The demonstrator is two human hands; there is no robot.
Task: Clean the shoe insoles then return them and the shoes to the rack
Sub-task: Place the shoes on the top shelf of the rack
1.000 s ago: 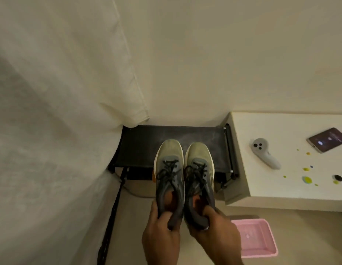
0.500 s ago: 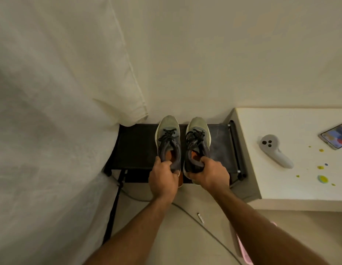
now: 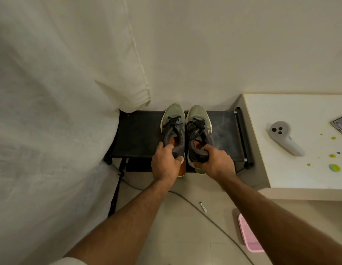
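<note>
On the rack (image 3: 139,134), both hands grip the shoes (image 3: 185,131).

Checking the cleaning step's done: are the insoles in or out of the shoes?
In: an orange insole shows inside each shoe opening.

White curtain (image 3: 57,111) left; grey controller (image 3: 286,139), phone (image 3: 341,124) on white table (image 3: 300,173); pink tray (image 3: 248,235), cable (image 3: 214,213) on floor.

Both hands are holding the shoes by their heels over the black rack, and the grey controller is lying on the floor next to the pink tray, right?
Not quite. The head view shows the grey controller on the white table, not the floor. The rest holds: left hand and right hand grip the shoes by their heels over the black rack.
</note>
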